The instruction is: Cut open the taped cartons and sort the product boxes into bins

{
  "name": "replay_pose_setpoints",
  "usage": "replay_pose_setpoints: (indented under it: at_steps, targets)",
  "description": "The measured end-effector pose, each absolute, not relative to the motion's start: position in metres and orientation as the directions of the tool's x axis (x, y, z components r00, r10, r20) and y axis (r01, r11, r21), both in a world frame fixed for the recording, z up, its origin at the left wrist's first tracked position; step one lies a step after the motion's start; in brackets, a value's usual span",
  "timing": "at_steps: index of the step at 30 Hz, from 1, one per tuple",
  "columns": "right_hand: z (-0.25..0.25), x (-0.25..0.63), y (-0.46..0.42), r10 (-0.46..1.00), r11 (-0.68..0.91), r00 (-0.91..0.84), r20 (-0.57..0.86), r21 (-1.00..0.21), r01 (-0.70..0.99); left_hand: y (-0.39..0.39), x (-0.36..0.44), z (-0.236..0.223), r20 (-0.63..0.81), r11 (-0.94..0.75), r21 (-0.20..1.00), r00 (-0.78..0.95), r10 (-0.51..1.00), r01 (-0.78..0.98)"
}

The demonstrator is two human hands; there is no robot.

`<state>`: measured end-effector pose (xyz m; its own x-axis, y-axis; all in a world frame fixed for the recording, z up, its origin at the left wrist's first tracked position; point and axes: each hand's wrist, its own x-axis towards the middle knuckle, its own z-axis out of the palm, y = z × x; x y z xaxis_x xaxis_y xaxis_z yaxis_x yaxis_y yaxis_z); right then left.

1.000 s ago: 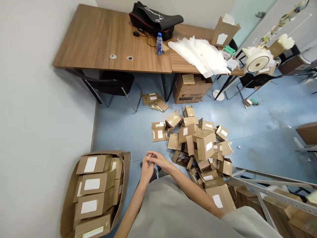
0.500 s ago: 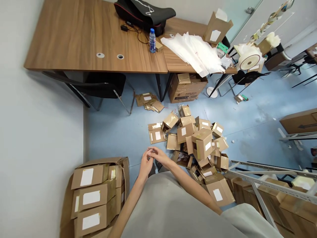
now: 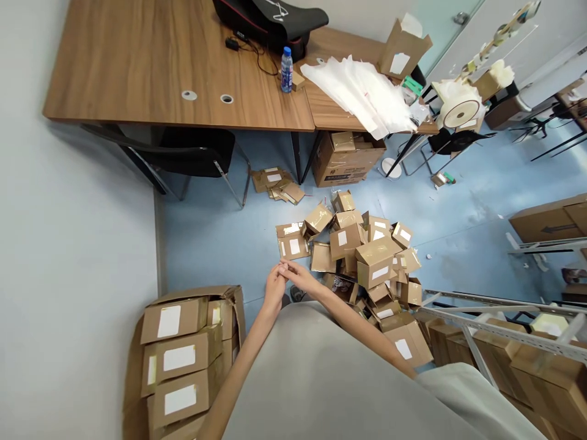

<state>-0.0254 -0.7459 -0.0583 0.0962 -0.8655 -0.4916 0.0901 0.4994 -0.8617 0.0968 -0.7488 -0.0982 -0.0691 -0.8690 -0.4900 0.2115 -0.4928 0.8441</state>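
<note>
My left hand and my right hand meet in front of my body, above the blue floor. Their fingertips press together, with the fingers bent inward. Whether something small sits between them I cannot make out. Just beyond the hands, a flattened cardboard box with white labels lies on the floor. To the right is a heap of small opened cardboard boxes, with one taped box on top.
A large carton of labelled boxes stands at the lower left. Ahead is a wooden desk with a bottle and white sheets. A black chair is tucked under it. A metal rack flanks me at right.
My hands have drawn closer, fingertips now pressed together, and sit slightly higher in view. The box on top of the heap has tipped, its label now facing lower. The view has shifted slightly.
</note>
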Motion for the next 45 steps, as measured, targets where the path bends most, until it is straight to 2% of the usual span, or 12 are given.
replay_pose_setpoints:
  at_steps: [8,17,22,28,35,37,40,45]
  targets:
    - [-0.057,-0.009,-0.753,-0.876,0.474,0.143,-0.46,-0.876,0.085,-0.755,0.116,-0.088,-0.465,-0.47,0.856,-0.078,-0.882,0.213]
    - [-0.053,0.005,-0.757,-0.88,0.474,0.067,-0.471,-0.879,0.044,-0.761,0.128,-0.085,-0.447,-0.463,0.863,-0.122,-0.886,0.204]
    - [-0.053,-0.005,-0.753,-0.852,0.523,0.054,-0.52,-0.848,0.089,-0.764,0.127,-0.081,-0.528,-0.547,0.812,-0.144,-0.837,0.205]
    - [-0.056,-0.045,-0.76,-0.791,0.551,-0.18,-0.585,-0.809,0.206,-0.787,0.132,-0.075,-0.616,-0.627,0.752,-0.119,-0.778,0.206]
    - [-0.075,-0.099,-0.789,-0.729,0.522,-0.375,-0.572,-0.82,0.236,-0.833,0.126,-0.081,-0.633,-0.639,0.757,-0.089,-0.769,0.136]
    - [-0.084,-0.115,-0.808,-0.727,0.523,-0.399,-0.559,-0.827,0.207,-0.856,0.115,-0.082,-0.63,-0.637,0.765,-0.094,-0.771,0.098]
    - [-0.097,-0.147,-0.853,-0.753,0.529,-0.427,-0.5,-0.847,0.059,-0.901,0.086,-0.081,-0.606,-0.613,0.788,-0.11,-0.788,0.052]
    - [-0.115,-0.224,-0.962,-0.803,0.486,-0.452,-0.389,-0.866,-0.118,-1.001,0.013,-0.081,-0.527,-0.532,0.847,-0.173,-0.832,-0.02]
